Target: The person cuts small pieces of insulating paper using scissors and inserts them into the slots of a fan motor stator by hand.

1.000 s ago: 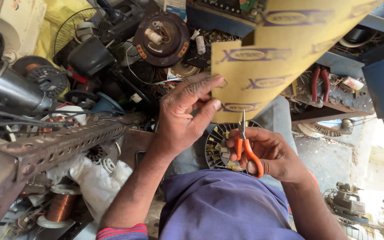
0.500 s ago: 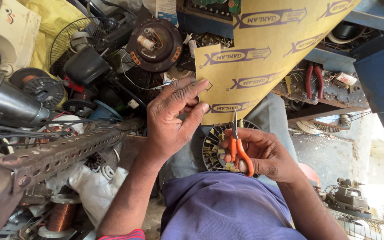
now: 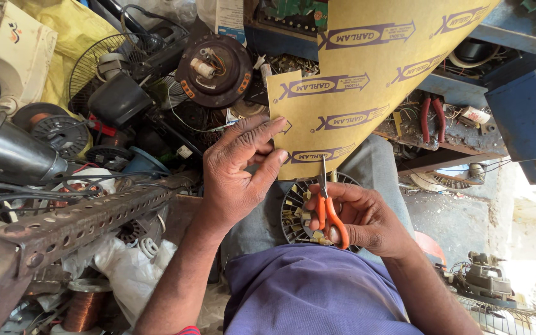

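Orange-handled scissors [image 3: 328,208] point upright at the tan printed sheet [image 3: 367,80].

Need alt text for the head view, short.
Seen from above, a person's left hand pinches the lower edge of a large yellow-brown printed sheet while the right hand holds orange-handled scissors with blades at that edge. A round motor stator lies on their lap, amid fan parts and copper-wire coils.

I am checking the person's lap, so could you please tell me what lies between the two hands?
In the head view, a round slotted metal motor core sits between the left hand and the right hand, below the yellow sheet's lower edge.
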